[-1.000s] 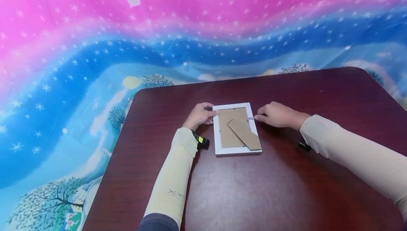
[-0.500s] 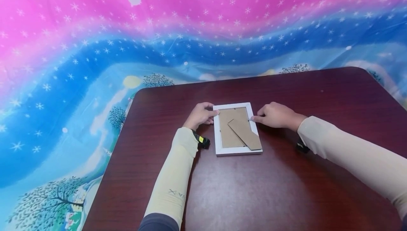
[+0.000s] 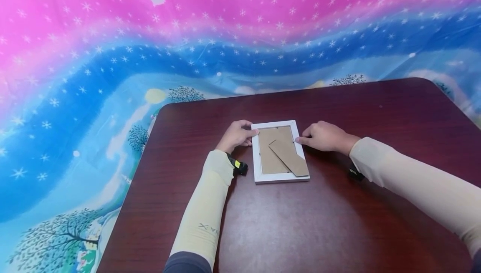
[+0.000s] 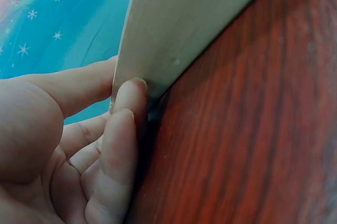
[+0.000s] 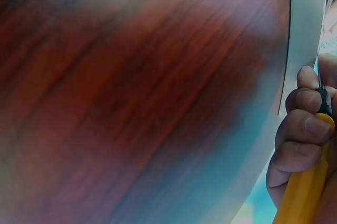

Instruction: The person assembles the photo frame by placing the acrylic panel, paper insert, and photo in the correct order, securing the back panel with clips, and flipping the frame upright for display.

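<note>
White and back-up, the picture frame [image 3: 270, 178] lies just below the head view's centre, its brown backing [image 3: 268, 160] crossed by a slanting stand [image 3: 291, 160]. Left grip [image 3: 236, 134] holds its edge; right grip [image 3: 325, 136] wraps a yellow-handled tool [image 5: 303, 195], apparently working a tab. Next needs gentle leverage.

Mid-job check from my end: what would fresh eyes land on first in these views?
Probably the pink-and-blue snowflake backdrop, filling the head view behind the dark red table. Next, the white frame lying back-up on the table between the left hand and right hand, its brown stand slanting across it. In the right wrist view, the yellow-handled tool gripped by the right hand stands out.
</note>
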Available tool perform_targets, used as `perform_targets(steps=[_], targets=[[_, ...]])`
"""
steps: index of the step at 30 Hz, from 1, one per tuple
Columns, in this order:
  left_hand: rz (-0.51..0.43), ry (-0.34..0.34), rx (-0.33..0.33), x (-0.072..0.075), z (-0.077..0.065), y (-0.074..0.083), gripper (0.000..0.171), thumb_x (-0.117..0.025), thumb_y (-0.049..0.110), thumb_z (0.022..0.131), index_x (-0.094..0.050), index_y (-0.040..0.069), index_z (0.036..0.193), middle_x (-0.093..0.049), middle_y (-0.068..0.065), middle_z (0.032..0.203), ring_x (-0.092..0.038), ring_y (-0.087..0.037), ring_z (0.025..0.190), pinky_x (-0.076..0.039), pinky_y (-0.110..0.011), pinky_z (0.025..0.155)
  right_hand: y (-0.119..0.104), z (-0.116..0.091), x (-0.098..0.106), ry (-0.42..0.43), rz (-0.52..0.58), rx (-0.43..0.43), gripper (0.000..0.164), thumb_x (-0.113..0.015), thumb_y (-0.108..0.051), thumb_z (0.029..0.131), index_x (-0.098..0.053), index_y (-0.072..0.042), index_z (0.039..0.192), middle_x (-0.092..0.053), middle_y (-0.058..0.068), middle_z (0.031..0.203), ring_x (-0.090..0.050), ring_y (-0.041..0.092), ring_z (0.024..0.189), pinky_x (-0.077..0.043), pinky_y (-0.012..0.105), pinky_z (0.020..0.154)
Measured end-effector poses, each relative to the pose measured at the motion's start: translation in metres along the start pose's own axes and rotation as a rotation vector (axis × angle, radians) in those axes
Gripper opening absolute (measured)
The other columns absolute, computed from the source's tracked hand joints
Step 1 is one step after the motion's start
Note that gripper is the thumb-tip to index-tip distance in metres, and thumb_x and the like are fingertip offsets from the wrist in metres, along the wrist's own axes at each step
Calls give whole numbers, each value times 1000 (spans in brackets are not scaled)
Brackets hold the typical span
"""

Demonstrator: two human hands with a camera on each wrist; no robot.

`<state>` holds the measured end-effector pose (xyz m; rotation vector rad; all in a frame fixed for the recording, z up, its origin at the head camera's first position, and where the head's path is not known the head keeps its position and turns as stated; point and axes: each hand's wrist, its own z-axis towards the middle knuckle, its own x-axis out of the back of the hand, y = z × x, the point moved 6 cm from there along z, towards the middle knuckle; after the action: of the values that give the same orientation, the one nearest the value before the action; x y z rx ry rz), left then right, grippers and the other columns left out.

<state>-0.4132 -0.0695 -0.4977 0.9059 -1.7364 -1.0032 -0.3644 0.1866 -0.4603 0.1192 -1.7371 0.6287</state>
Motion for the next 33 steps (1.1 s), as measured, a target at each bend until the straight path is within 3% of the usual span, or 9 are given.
perform_targets(steps=[5,12,19,24,33], targets=[[9,8,4,0,-1,1,52,-75,23,88,-54,4,131,-65,-14,80,-63,-20,59,-57,-32,59,0,2,0,-10,-14,13,46,-54,-48,98,-61,-21,61,-36,-8,52,-39,12,52,-38,33,59],[12,5,11,0,-1,3,51,-75,23,89,-54,5,132,-65,-14,81,-63,-20,60,-57,-31,60,-3,3,4,-36,-45,-8,35,-56,-45,97,-69,-25,72,-42,-6,53,-44,13,55,-40,34,62],[18,2,15,0,-2,2,52,-74,24,89,-53,5,132,-65,-14,83,-63,-20,61,-57,-32,61,-12,4,8,-73,-93,-8,46,-59,-43,96,-59,-19,58,-33,-7,51,-30,11,49,-32,30,51],[21,6,15,0,-2,1,50,-74,23,89,-54,5,131,-65,-14,83,-63,-20,61,-57,-32,60,-15,5,9,-94,-115,-12,48,-59,-44,96,-50,-21,54,-29,-7,51,-24,10,49,-26,29,47],[5,-5,16,1,1,2,50,-75,23,88,-54,5,130,-65,-14,85,-64,-20,62,-57,-32,62,-18,9,11,-113,-158,-1,51,-60,-43,96,-48,-21,51,-30,-7,49,-23,10,45,-24,28,45]])
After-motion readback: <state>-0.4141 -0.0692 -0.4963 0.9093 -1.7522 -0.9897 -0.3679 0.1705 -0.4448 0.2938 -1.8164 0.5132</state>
